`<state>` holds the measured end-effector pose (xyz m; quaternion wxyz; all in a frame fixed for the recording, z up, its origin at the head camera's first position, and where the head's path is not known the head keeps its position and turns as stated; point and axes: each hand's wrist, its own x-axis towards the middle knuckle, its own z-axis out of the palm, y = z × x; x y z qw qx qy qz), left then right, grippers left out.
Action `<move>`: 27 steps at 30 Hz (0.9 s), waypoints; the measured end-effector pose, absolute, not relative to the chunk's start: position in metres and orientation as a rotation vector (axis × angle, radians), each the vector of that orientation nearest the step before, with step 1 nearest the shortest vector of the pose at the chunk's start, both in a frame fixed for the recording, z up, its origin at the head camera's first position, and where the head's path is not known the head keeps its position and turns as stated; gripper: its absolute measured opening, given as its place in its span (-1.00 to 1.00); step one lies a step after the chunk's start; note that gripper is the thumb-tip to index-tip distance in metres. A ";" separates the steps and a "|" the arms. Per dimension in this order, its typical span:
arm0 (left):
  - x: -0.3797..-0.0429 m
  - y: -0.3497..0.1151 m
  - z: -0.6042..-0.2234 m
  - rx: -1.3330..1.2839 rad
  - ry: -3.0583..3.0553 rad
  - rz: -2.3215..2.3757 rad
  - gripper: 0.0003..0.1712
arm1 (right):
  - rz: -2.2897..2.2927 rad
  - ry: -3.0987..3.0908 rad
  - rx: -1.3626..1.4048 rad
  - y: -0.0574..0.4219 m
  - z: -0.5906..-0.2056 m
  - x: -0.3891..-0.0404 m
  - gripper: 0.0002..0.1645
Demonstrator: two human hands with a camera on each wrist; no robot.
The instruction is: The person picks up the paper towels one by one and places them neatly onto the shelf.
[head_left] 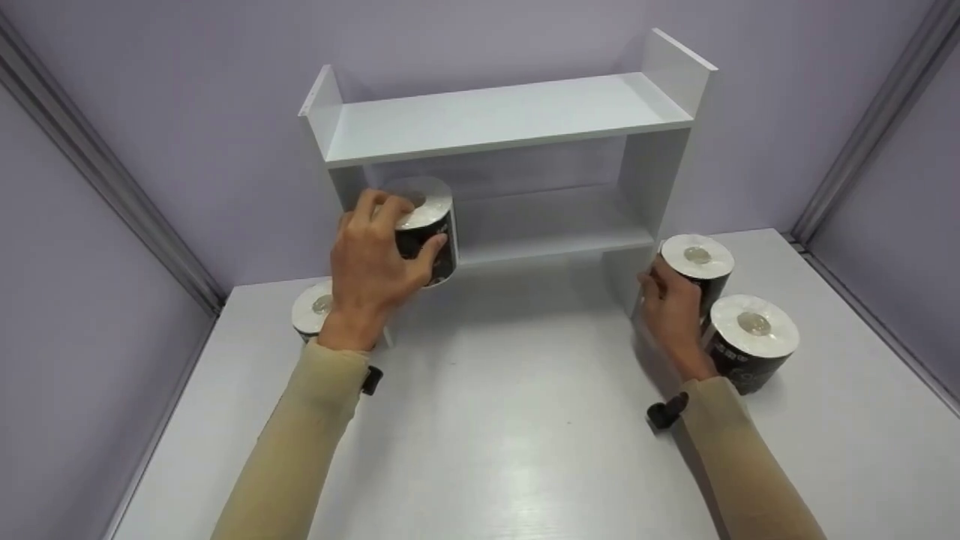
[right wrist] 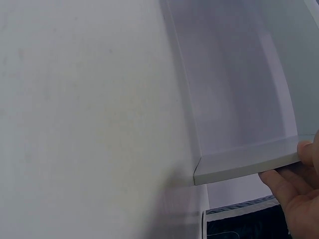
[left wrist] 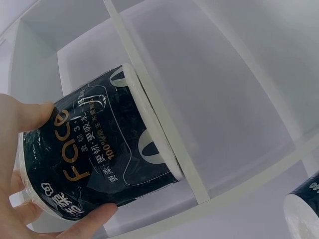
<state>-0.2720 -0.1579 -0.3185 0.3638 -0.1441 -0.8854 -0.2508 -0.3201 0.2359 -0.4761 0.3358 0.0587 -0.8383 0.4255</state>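
Note:
My left hand (head_left: pixel 371 259) grips a toilet paper roll (head_left: pixel 437 212) in black printed wrap, its white end facing up. The roll is at the left end of the shelf unit's (head_left: pixel 510 116) middle board. In the left wrist view, thumb and fingers spread around the wrapped side, and the roll's far end is close to the board's edge (left wrist: pixel 164 124). With thumb and fingers, my right hand (head_left: pixel 671 307) pinches the front edge of the unit's right side panel (right wrist: pixel 244 167). Whether the held roll touches the board is unclear.
Two more rolls stand on the white table to the right, one rear (head_left: pixel 697 259) and one nearer (head_left: pixel 754 330), close to my right hand. Another roll (head_left: pixel 309 307) is at the left, partly hidden by my left wrist. A lilac wall (head_left: pixel 487 37) rises behind the unit.

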 end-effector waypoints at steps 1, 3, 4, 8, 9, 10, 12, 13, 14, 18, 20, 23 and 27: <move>-0.272 -0.158 -0.319 -0.370 -2.277 -0.648 -0.48 | 1.112 -2.186 0.152 0.236 -0.476 -0.320 -0.89; -0.273 -0.158 -0.319 -0.371 -2.274 -0.649 -0.47 | 1.110 -2.185 0.152 0.236 -0.476 -0.320 -0.90; -0.274 -0.158 -0.318 -0.372 -2.272 -0.646 -0.47 | 1.105 -2.185 0.152 0.236 -0.476 -0.321 -0.90; -0.276 -0.158 -0.318 -0.375 -2.265 -0.642 -0.48 | 1.075 -2.185 0.157 0.236 -0.476 -0.321 -0.89; -0.276 -0.158 -0.318 -0.374 -2.264 -0.641 -0.48 | 1.073 -2.186 0.160 0.236 -0.476 -0.321 -0.88; -0.277 -0.158 -0.318 -0.373 -2.264 -0.637 -0.48 | 1.073 -2.186 0.162 0.237 -0.476 -0.321 -0.87; -0.278 -0.158 -0.317 -0.371 -2.266 -0.632 -0.49 | 1.079 -2.187 0.170 0.237 -0.476 -0.321 -0.86; -0.278 -0.158 -0.317 -0.370 -2.267 -0.629 -0.49 | 1.082 -2.188 0.172 0.237 -0.477 -0.321 -0.86; -0.279 -0.158 -0.317 -0.367 -2.269 -0.630 -0.49 | 1.087 -2.189 0.175 0.237 -0.477 -0.321 -0.85; -0.281 -0.158 -0.318 -0.362 -2.275 -0.615 -0.49 | 1.087 -2.180 0.179 0.237 -0.478 -0.321 -0.88; -0.283 -0.158 -0.319 -0.362 -2.275 -0.606 -0.48 | 1.089 -2.176 0.183 0.238 -0.479 -0.322 -0.88; -0.283 -0.157 -0.320 -0.357 -2.276 -0.604 -0.48 | 1.089 -2.169 0.188 0.238 -0.480 -0.322 -0.88; -0.282 -0.155 -0.321 -0.341 -2.278 -0.613 -0.47 | 1.082 -2.161 0.192 0.239 -0.479 -0.323 -0.88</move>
